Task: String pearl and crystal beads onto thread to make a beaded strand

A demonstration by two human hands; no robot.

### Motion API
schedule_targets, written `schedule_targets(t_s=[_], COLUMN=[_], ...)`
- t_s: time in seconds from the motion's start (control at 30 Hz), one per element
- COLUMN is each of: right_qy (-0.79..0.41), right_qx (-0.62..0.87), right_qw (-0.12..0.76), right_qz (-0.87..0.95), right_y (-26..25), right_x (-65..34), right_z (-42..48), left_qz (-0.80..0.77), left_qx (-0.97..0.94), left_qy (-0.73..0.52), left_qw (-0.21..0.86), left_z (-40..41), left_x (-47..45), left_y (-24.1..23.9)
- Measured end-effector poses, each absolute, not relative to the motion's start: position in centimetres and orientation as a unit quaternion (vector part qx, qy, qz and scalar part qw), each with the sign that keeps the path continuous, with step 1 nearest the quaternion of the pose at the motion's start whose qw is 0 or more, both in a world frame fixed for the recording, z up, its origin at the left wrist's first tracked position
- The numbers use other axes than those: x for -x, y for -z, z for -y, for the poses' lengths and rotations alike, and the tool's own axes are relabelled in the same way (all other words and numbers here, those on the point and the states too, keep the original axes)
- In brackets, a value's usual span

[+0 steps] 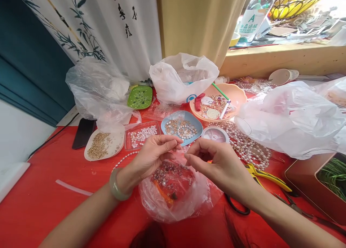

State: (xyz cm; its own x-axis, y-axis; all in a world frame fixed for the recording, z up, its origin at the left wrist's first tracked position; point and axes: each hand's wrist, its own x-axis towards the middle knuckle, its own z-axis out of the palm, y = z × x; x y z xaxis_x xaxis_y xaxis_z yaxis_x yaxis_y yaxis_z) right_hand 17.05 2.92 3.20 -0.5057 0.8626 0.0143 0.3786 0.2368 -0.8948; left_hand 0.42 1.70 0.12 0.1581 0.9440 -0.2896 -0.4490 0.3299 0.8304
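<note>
My left hand [154, 154] and my right hand [216, 165] meet above a clear plastic bag of mixed beads [173, 190] on the red table. Each hand pinches with thumb and fingertips, the tips almost touching. What is pinched is too small to make out; a pearl bead strand [123, 160] trails off left from under my left hand. A pale green bangle [116, 186] circles my left wrist. Just beyond the fingers lie a blue dish of small beads [181, 127] and a round spool of clear thread [215, 134].
A white dish of gold beads [104, 145], a pink tray of pearls [142, 134], a peach bowl [232, 93], a green dish [140, 97], and crumpled plastic bags [292, 118] crowd the table. Yellow pliers [267, 176], scissors, pearl strands [245, 147] and a phone [83, 132] lie around.
</note>
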Motion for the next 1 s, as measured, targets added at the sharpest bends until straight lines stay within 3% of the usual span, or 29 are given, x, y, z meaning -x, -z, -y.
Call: schedule_targets(t_s=[1.0], right_qy=[-0.449], right_qx=[0.427], right_qw=[0.251], right_qz=[0.744], right_y=[-3.22], right_x=[-17.12], right_z=[-2.74], left_qz=[-0.434], left_qx=[-0.291], left_qy=[-0.484], left_qw=[0.702], left_z=[-1.7], left_x=[-0.51], left_y=[-0.1])
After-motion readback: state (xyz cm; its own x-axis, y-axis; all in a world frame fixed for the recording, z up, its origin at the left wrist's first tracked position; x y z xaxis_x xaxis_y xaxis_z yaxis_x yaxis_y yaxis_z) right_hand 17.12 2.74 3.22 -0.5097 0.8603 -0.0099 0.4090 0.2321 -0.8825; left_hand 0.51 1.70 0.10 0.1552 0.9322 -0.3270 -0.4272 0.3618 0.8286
